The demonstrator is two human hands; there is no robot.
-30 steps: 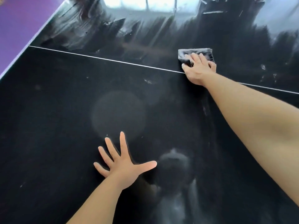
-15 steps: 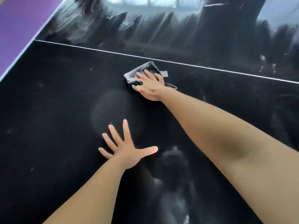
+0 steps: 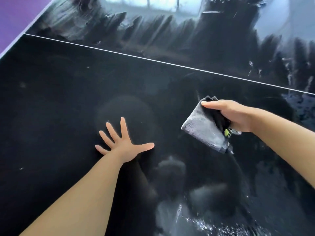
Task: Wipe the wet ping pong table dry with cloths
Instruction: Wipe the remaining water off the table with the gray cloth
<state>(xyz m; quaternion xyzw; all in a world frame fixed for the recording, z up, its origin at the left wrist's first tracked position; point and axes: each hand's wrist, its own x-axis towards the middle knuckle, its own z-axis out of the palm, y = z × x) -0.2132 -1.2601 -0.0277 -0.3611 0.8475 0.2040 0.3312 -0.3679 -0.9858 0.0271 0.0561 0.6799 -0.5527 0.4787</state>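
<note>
The folded grey cloth (image 3: 207, 129) is gripped in the right hand (image 3: 237, 114), lifted off the surface (image 3: 51, 99), its long axis running from upper left down to lower right. Remaining water lies beyond the white centre line (image 3: 153, 60) and at the near right edge, nearer the right hand. The left hand (image 3: 122, 143) rests flat, fingers spread, holding nothing. No containers are visible.

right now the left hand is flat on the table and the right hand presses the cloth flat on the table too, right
Not quite. The head view shows the right hand gripping the cloth lifted off the table, not pressed flat. The left hand is flat on it.
</note>
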